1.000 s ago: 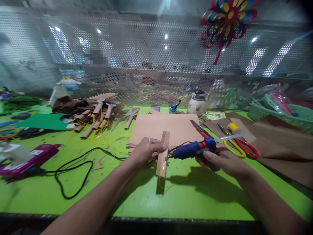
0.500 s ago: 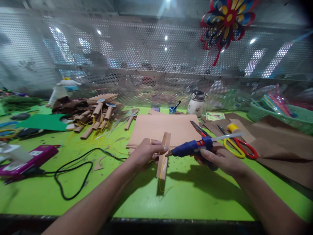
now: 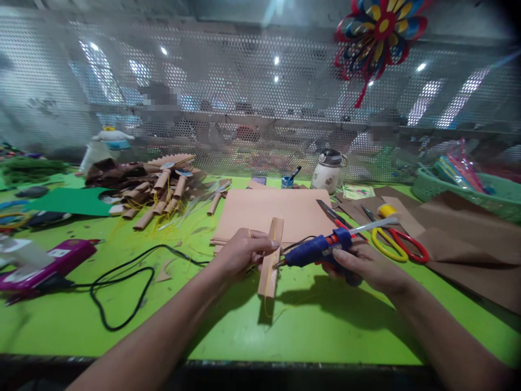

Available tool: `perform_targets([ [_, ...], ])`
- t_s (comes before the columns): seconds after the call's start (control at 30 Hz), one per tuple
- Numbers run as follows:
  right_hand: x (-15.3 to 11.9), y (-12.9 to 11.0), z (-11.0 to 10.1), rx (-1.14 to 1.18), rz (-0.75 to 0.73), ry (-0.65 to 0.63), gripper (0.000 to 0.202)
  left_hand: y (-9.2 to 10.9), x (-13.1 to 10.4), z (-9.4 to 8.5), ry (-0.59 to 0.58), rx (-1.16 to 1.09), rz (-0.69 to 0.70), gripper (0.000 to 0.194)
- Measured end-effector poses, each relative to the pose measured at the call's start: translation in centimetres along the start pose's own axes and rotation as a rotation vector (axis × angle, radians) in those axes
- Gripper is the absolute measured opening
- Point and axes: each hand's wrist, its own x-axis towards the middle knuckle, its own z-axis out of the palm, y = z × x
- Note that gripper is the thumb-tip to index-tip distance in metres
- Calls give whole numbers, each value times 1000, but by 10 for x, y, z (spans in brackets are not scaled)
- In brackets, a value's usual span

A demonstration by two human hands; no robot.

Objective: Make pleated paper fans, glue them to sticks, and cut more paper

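Note:
My left hand (image 3: pixel 249 251) pinches a narrow strip of brown paper (image 3: pixel 267 277) above the green table. A yellow string runs along the strip and trails from its lower end, and a shiny streak shows on its surface. My right hand (image 3: pixel 362 263) is wrapped round a blue hot glue gun (image 3: pixel 315 251) with a clear glue stick (image 3: pixel 376 224) poking out of its back. The gun's nozzle points left and meets the right side of the strip, just below my left fingertips. Behind my hands lies a stack of brown paper sheets (image 3: pixel 272 209).
Scissors with yellow and red handles (image 3: pixel 401 244) and a yellow thread spool (image 3: pixel 386 210) lie at right, beside brown paper and a green basket (image 3: pixel 492 193). Rolled paper tubes (image 3: pixel 163 198) are heaped at left. A black cord (image 3: pixel 122 267) loops near a purple power strip (image 3: pixel 69 266).
The glue gun's nozzle has moved a little down along the paper strip, and the gun sits slightly lower in my right hand's reach. My left hand keeps its grip.

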Motion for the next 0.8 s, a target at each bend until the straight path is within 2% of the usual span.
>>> perform_targets([
  [0.43, -2, 4, 1, 24, -37, -6, 49, 0, 0, -2, 5, -63, -13, 22],
  [0.8, -3, 4, 3, 38, -69, -2, 50, 1, 1, -2, -18, -205, -41, 17],
])
